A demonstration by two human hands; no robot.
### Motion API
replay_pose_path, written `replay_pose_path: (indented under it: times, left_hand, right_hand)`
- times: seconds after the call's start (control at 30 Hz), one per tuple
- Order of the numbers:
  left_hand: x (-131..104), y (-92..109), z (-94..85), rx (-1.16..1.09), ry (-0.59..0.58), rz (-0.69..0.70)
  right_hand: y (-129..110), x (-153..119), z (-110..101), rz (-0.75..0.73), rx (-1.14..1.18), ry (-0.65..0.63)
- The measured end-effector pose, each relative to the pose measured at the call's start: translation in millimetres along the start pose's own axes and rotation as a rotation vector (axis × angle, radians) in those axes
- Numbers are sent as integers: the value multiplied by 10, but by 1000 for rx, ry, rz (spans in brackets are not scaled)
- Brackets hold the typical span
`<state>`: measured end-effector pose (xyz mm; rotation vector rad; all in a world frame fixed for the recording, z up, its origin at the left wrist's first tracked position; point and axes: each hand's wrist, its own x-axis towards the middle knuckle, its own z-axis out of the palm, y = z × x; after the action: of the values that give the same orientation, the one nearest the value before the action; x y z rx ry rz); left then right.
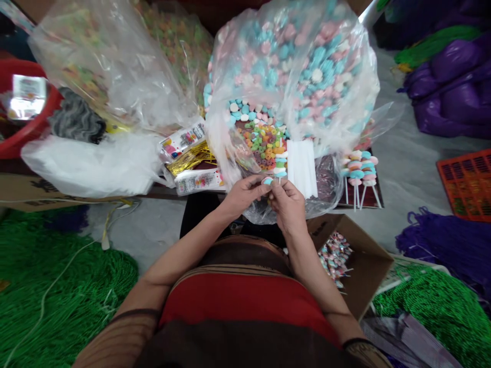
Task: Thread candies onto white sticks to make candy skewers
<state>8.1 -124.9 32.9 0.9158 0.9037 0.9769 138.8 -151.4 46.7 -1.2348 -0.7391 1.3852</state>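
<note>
My left hand [248, 194] pinches a small blue and white marshmallow [267, 181] between thumb and fingertips. Close beside it, the fingers of my right hand [287, 202] are closed around the lower end of a candy skewer [281, 164], whose stacked white, blue, green and orange sweets point away from me. The two hands nearly touch at the fingertips. Just beyond them lie a heap of ring gummies [264, 143] and loose blue, white and pink marshmallows [245, 110]. White sticks [302, 166] lie in a bundle right of the skewer.
Big clear bags of marshmallows [322, 66] and gummies [176, 51] stand at the back. Finished-looking skewers [361, 168] rest at the table's right edge. Gold twist ties [192, 158] and plastic sleeves [84, 166] lie left. An open carton [368, 260] holds wrapped skewers below right.
</note>
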Motion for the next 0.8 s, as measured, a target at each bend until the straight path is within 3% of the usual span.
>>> replay_pose_path:
  times: [0.2,0.33,0.5,0.67,0.8]
  left_hand:
    - [34,95,-3,-113,112,-48]
    - [84,139,-67,-178,176,-57]
    - [139,105,-129,-252,161,-70]
    - [132,117,-132,-318,126,-91]
    - [128,114,-116,-284,166,-56]
  right_hand:
    - [-38,-57,-84,-34,14,-17]
    - [-11,-248,-238,-37,-137,-47]
    - [55,-468,-369,-17,-275,-154]
    - [60,-464,-344,-21,-327,-180]
    - [19,-445,-327,-23,-358,-181]
